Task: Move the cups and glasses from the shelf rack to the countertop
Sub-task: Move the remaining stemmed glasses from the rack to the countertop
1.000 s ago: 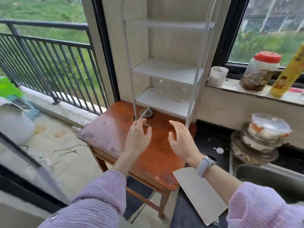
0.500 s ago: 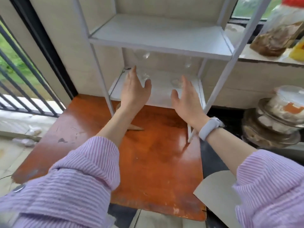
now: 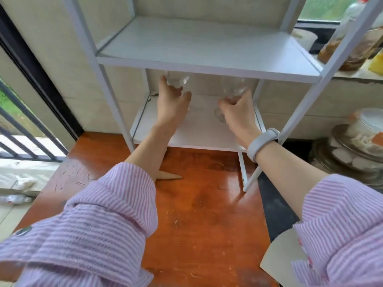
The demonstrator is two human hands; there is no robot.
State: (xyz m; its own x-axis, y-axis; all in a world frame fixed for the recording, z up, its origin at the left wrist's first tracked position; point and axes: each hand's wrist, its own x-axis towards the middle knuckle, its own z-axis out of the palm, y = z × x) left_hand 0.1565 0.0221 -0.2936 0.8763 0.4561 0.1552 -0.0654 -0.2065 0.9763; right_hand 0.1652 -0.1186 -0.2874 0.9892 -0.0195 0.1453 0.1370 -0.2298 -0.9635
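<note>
A white shelf rack (image 3: pixel 207 65) stands on a brown wooden table (image 3: pixel 207 214). Two clear stemmed glasses stand on its lowest shelf, their tops hidden behind the shelf above. My left hand (image 3: pixel 172 106) reaches in and its fingers curl around the lower bowl of the left glass (image 3: pixel 178 79). My right hand (image 3: pixel 238 112) grips the right glass (image 3: pixel 233 87) at the base of its bowl, with the foot showing just left of the hand.
The black countertop (image 3: pixel 275 214) lies right of the table, with a pale board (image 3: pixel 279 257) on it. Stacked lidded bowls (image 3: pixel 356 146) sit at far right. Jars (image 3: pixel 352 46) stand on the window sill. A balcony railing (image 3: pixel 18 129) is at left.
Both hands have moved forward into the lowest shelf and closed around the two glasses. The view has moved closer to the rack.
</note>
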